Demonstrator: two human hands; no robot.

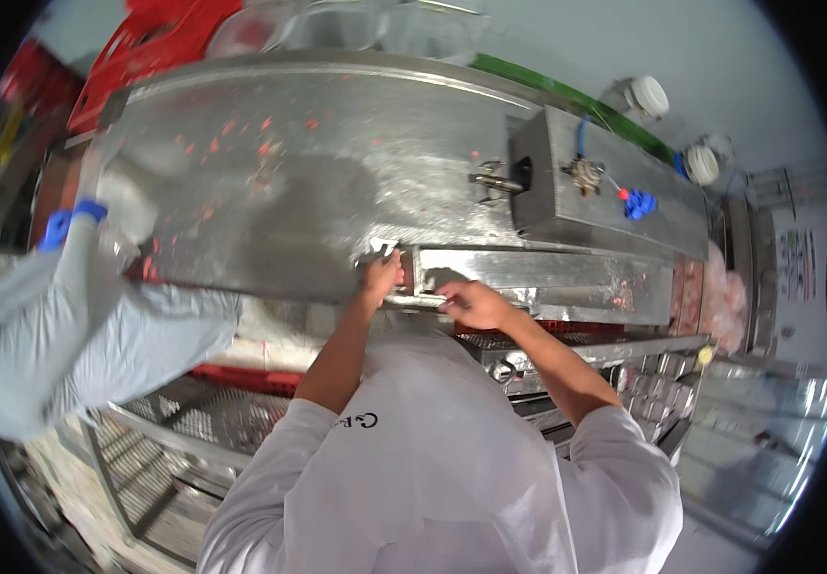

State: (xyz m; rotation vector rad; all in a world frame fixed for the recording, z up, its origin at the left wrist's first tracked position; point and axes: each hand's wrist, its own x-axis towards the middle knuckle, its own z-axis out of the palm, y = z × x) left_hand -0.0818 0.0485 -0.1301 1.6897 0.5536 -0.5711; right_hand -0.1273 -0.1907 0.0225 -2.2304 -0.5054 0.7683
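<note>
A long stainless-steel trough (518, 268) lies along the near edge of the steel worktable (308, 182). At its left end my left hand (382, 277) is closed, its fingers bent around something small that I cannot make out. My right hand (480, 304) is curled beside the trough's near rim, a short way right of the left one. Its fingertips are pressed together at a pale bar (423, 300) along that rim; what they hold is hidden. Behind the trough stands a steel box (614, 182) with a metal nozzle fitting (495, 182) on its left side.
Reddish scraps (265, 148) dot the tabletop. A co-worker's pale sleeve (31, 316) reaches in from the left. Red crates (155, 48) stand at the far left. A blue-handled valve (638, 203) sits on the box. Under the table are wire racks (184, 430).
</note>
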